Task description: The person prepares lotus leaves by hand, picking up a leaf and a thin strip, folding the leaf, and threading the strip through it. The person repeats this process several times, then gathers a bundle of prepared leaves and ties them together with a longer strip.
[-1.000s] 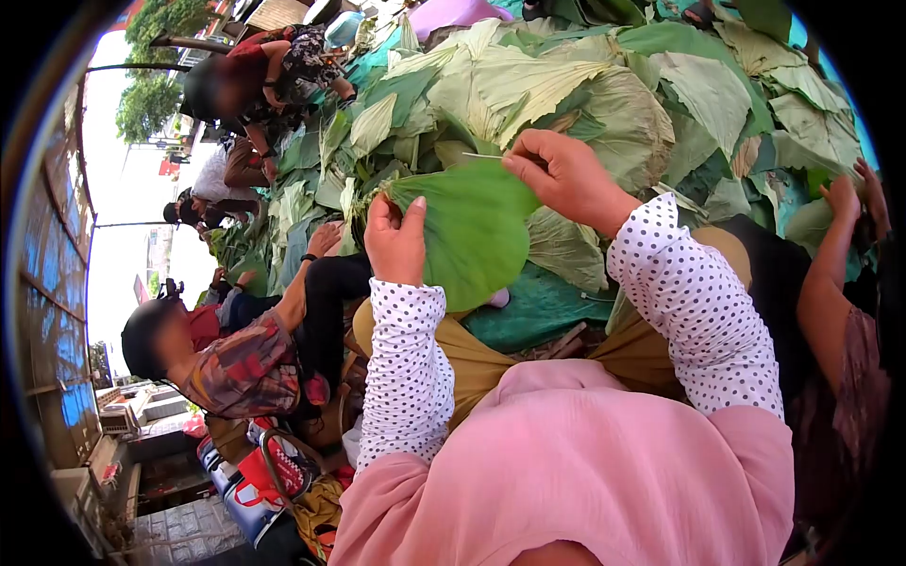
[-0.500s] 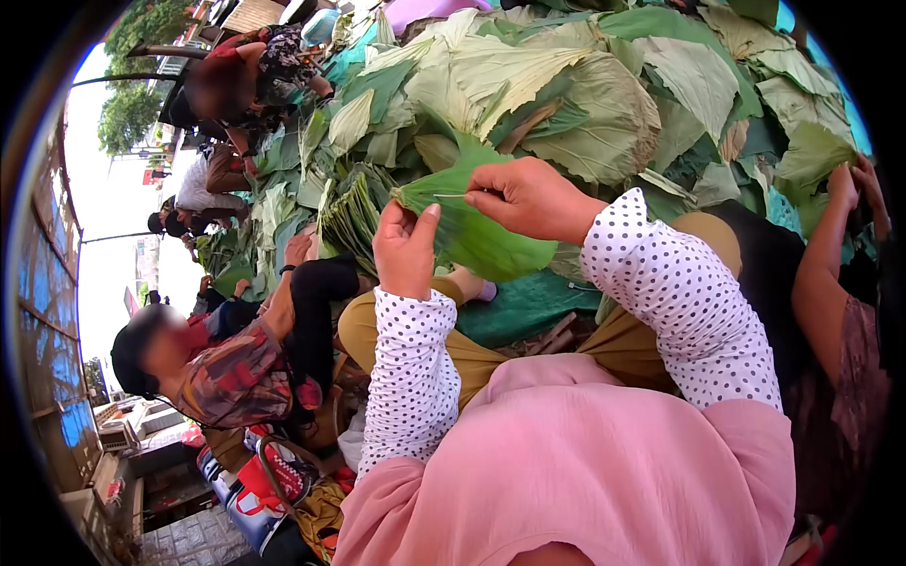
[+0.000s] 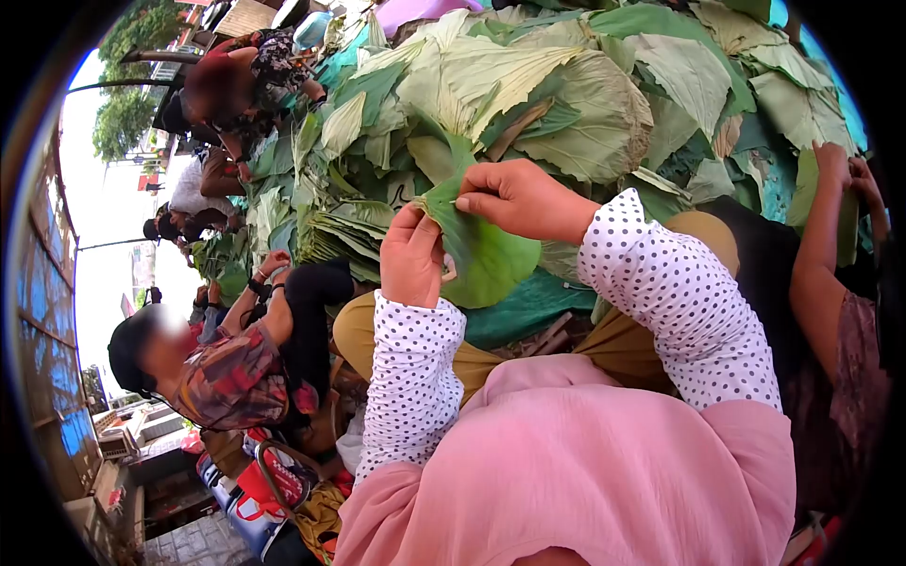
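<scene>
A green lotus leaf [image 3: 495, 264] hangs folded between my two hands, its broad lobe drooping towards my lap. My left hand [image 3: 411, 259] pinches the gathered corner of the leaf between thumb and fingers. Close beside it, my right hand [image 3: 524, 200] is closed in a pinch on the leaf's upper fold. Whether anything thin is also between the right fingertips, I cannot make out. Just beyond my left hand lies a stack of folded leaves [image 3: 340, 231].
A large heap of paler, drying leaves [image 3: 585, 123] fills the space ahead. A co-worker in a patterned shirt [image 3: 236, 377] sits at left. Another person's hands [image 3: 840, 174] hold a leaf at right. Bags [image 3: 269, 481] stand at lower left. Green sheeting [image 3: 514, 311] lies under the leaf.
My right hand has moved left, closer to my left hand. The leaf is folded narrower and its lobe hangs lower. The co-worker's hands at left have come together.
</scene>
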The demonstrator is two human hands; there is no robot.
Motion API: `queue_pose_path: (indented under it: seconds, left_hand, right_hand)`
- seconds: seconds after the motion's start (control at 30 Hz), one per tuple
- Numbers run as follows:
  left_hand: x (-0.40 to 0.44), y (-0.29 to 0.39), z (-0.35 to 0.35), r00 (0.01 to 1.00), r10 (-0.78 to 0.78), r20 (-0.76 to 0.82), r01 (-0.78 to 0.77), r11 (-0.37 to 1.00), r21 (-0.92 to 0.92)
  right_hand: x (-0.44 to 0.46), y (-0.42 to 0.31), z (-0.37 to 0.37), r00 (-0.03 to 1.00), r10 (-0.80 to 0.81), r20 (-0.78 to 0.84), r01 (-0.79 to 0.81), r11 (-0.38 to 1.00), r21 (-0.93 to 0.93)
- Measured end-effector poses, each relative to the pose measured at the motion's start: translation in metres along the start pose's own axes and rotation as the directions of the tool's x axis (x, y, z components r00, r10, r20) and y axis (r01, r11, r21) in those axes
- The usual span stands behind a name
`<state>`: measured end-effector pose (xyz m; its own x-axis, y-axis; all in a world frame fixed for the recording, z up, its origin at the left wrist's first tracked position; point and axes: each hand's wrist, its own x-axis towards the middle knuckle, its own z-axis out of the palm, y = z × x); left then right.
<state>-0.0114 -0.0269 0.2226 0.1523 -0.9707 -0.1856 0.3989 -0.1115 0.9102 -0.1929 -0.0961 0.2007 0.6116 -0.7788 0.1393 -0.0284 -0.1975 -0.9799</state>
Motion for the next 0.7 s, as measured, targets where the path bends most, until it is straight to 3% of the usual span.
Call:
queue_pose_path:
  seconds: [0.07,0.1,0.13,0.17,0.2,0.27,0.3,0.37,0.4,0.47,0.6,0.7]
  left_hand:
    - [-0.001,-0.006,-0.005,0.999,-0.02,0.051,0.013,0.992,0.124]
    - [-0.003,-0.003,0.007,1.0,0.002,-0.006,-0.001,0.99,0.138]
    - [-0.002,-0.003,0.007,1.0,-0.007,-0.007,0.008,0.991,0.13]
    - [0.0,-0.002,0.002,1.0,0.023,-0.013,-0.018,0.959,0.282]
    - [0.0,-0.002,-0.003,0.999,0.049,-0.014,-0.039,0.905,0.424]
    - [-0.002,0.002,0.004,0.998,0.055,0.033,-0.064,0.883,0.465]
    - [-0.003,0.006,0.008,0.998,0.042,0.046,-0.059,0.861,0.505]
    - [-0.006,0.013,0.013,0.995,0.069,0.078,-0.102,0.799,0.592]
    - [-0.008,0.02,0.014,0.995,0.077,0.065,-0.1,0.835,0.541]
    - [-0.012,0.038,0.009,0.99,0.126,0.059,-0.139,0.853,0.503]
    - [-0.03,0.083,-0.013,0.941,0.267,0.207,-0.323,0.892,0.316]
    - [-0.049,0.112,-0.027,0.893,0.358,0.272,-0.409,0.898,0.16]
  right_hand:
    - [-0.001,0.006,-0.001,0.996,-0.084,0.012,0.084,0.992,-0.089]
    - [-0.001,0.008,-0.002,0.985,-0.168,0.027,0.17,0.969,-0.178]
    - [0.001,0.009,-0.004,0.987,-0.156,0.028,0.159,0.971,-0.181]
    - [0.005,0.011,-0.003,0.928,-0.347,-0.138,0.298,0.91,-0.287]
    - [0.003,0.01,-0.002,0.806,-0.527,-0.269,0.397,0.819,-0.414]
    - [-0.006,-0.015,-0.013,0.895,-0.442,-0.057,0.43,0.89,-0.151]
    - [-0.008,-0.02,-0.018,0.954,-0.292,0.068,0.294,0.956,-0.02]
    - [-0.004,-0.002,-0.026,0.947,-0.304,0.102,0.31,0.949,-0.053]
    - [-0.004,0.005,-0.028,0.935,-0.33,0.127,0.342,0.936,-0.086]
    - [-0.01,0.002,-0.033,0.959,-0.253,0.124,0.26,0.965,-0.042]
    - [-0.024,0.028,-0.04,0.955,-0.14,0.263,0.161,0.985,-0.061]
    - [-0.04,0.06,-0.04,0.898,0.122,0.423,-0.022,0.972,-0.233]
